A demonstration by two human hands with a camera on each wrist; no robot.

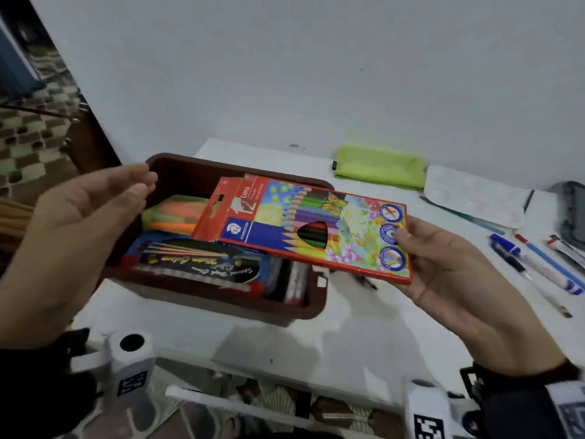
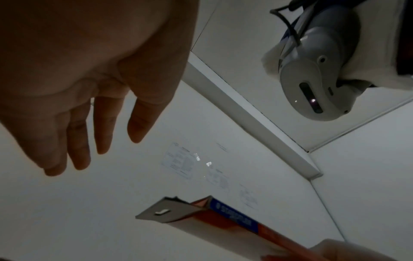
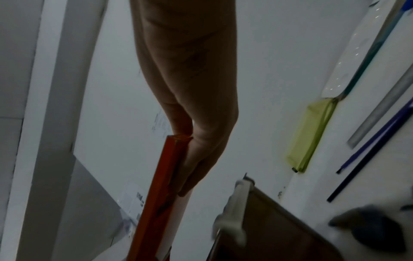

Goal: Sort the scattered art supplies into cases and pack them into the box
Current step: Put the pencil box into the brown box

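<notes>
My right hand [image 1: 411,245] grips one end of a flat red coloured-pencil box [image 1: 304,226], thumb on top, and holds it level above the dark brown plastic box [image 1: 177,167]. The pencil box's hang flap is open at its far end. My left hand [image 1: 95,217] hovers left of the brown box with straight fingers, holding nothing. Inside the brown box lie a blue and black watercolour case [image 1: 202,267] and an orange-green pouch [image 1: 171,213]. The left wrist view shows the pencil box [image 2: 223,219] edge-on, and the right wrist view shows it [image 3: 161,190] held by my fingers [image 3: 201,159].
On the white table [image 1: 348,337] behind lie a lime-green pouch [image 1: 380,167], a clear paint palette [image 1: 474,198] and several pens [image 1: 538,264] at the right. A grey case [image 1: 573,210] sits at the far right edge. A small dark item [image 1: 367,282] lies beside the brown box.
</notes>
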